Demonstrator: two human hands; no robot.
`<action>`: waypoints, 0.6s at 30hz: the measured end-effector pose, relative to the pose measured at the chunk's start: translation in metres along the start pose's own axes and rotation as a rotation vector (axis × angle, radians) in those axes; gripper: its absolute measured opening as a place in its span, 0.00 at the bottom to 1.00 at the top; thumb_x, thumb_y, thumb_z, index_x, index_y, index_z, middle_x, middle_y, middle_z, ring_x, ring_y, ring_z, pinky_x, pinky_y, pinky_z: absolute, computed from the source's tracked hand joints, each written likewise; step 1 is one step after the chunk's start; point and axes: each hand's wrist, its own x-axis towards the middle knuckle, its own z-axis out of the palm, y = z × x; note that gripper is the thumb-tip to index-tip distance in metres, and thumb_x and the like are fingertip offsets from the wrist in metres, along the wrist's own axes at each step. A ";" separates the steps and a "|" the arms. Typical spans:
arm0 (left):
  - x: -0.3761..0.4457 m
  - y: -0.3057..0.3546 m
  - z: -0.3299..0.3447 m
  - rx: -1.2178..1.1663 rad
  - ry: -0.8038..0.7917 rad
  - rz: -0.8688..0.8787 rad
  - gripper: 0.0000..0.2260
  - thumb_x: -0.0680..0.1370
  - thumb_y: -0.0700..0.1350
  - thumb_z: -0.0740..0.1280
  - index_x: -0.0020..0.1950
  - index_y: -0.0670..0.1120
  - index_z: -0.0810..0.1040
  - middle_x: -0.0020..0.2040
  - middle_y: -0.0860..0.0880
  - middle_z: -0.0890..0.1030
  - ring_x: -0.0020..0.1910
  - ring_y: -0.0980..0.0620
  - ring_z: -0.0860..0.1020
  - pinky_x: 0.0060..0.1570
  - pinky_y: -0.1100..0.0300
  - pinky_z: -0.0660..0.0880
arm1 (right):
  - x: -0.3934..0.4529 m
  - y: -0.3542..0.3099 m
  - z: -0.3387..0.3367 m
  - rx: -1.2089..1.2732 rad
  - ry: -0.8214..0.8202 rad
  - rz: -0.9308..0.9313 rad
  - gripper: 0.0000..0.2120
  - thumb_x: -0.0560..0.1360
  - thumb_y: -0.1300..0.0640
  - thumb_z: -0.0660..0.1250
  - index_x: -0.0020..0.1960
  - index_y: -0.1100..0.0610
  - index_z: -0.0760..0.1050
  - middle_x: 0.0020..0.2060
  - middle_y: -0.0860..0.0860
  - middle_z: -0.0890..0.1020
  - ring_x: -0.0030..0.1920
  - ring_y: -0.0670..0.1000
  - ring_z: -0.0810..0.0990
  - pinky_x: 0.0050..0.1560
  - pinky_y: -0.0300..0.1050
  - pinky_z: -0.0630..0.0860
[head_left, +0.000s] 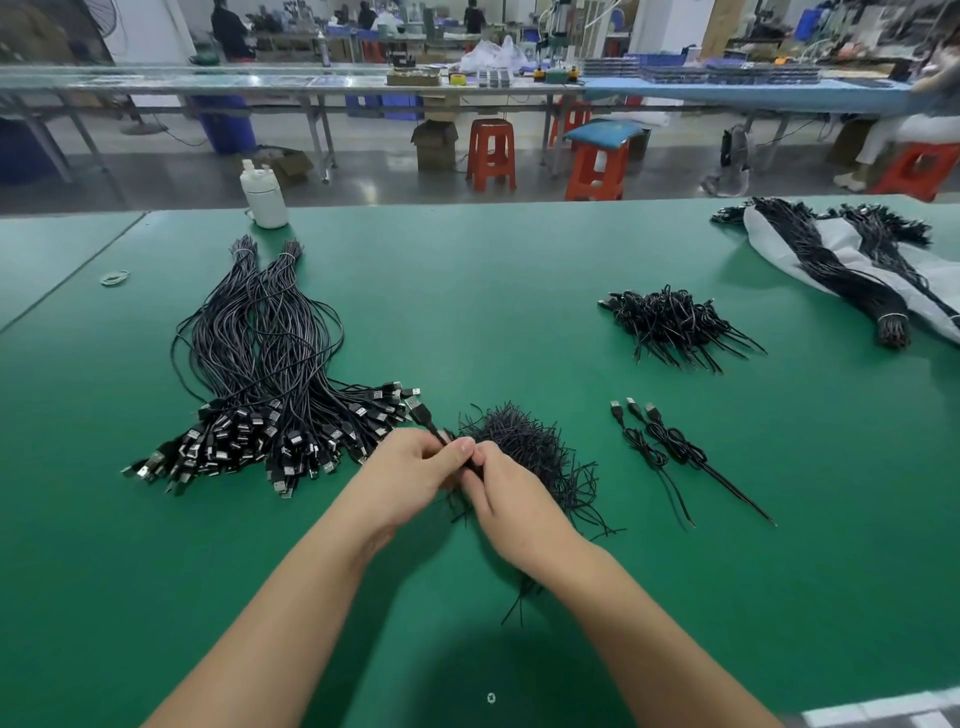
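Item: USB cable (418, 414), 1 pc. Prob. light, limp wire w/ stiff plug (jacket likely slick). Your left grip (410, 470) & right grip (511, 501) both pinch it; hold nr plug.

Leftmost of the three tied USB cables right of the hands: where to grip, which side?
Pinch its tied coil from above, approaching from the left: bulkiest part, flat on the green mat, and the neighbouring cables crowd its right.

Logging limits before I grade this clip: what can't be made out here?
Head view only:
- The cable past its plug is hidden inside the left hand and right hand.
- Whether a tie from the tie pile is pinched: the hands cover it.
- The bagged bundles are cut off by the right edge.
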 end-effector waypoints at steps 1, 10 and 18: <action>-0.001 0.002 0.001 0.028 0.032 0.048 0.17 0.75 0.58 0.71 0.43 0.43 0.84 0.40 0.38 0.83 0.37 0.44 0.76 0.52 0.39 0.76 | 0.000 0.000 -0.002 -0.017 0.021 0.000 0.11 0.84 0.49 0.55 0.57 0.57 0.69 0.50 0.54 0.79 0.49 0.58 0.79 0.50 0.55 0.74; 0.010 0.010 0.000 0.205 0.065 0.227 0.19 0.64 0.66 0.72 0.45 0.55 0.77 0.34 0.54 0.79 0.32 0.57 0.73 0.38 0.54 0.74 | 0.003 0.004 -0.012 -0.036 0.057 -0.043 0.05 0.83 0.58 0.52 0.51 0.52 0.65 0.47 0.50 0.74 0.48 0.58 0.78 0.49 0.54 0.75; 0.013 0.016 0.003 0.341 -0.042 0.332 0.04 0.74 0.49 0.72 0.46 0.56 0.79 0.36 0.54 0.79 0.31 0.61 0.72 0.38 0.65 0.72 | 0.006 0.016 -0.011 -0.024 -0.031 -0.085 0.17 0.83 0.57 0.53 0.70 0.53 0.69 0.62 0.53 0.79 0.58 0.56 0.79 0.59 0.53 0.76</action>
